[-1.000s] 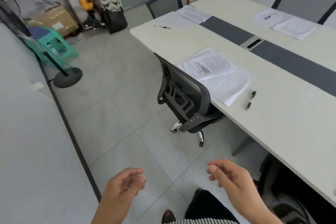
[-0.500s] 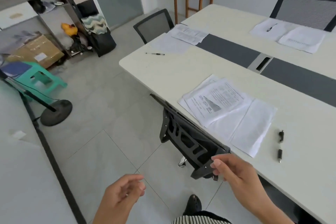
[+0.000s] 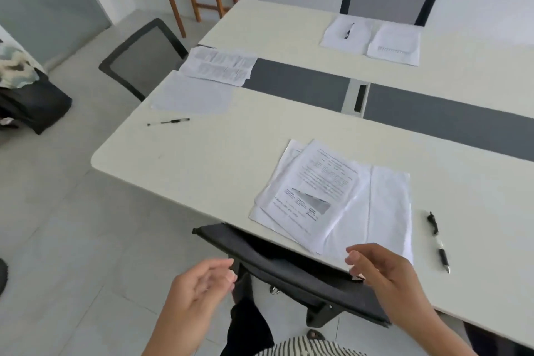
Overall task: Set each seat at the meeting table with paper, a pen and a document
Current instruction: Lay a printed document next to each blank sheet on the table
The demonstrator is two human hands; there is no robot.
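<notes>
On the meeting table (image 3: 202, 165), at the near seat: printed document (image 3: 315, 191) overlapping blank paper (image 3: 387, 211), pen (image 3: 437, 241) just right of both. Nearer, over the black chair back (image 3: 277, 266): left hand (image 3: 199, 283) and right hand (image 3: 381, 272), loosely curled, grasping nothing.

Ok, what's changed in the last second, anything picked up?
The person has stepped up to the near seat: left hand and right hand, both empty with loosely curled fingers, are now at the chair back instead of over the floor. Nothing taken or released. The papers and pen lie as before.
</notes>
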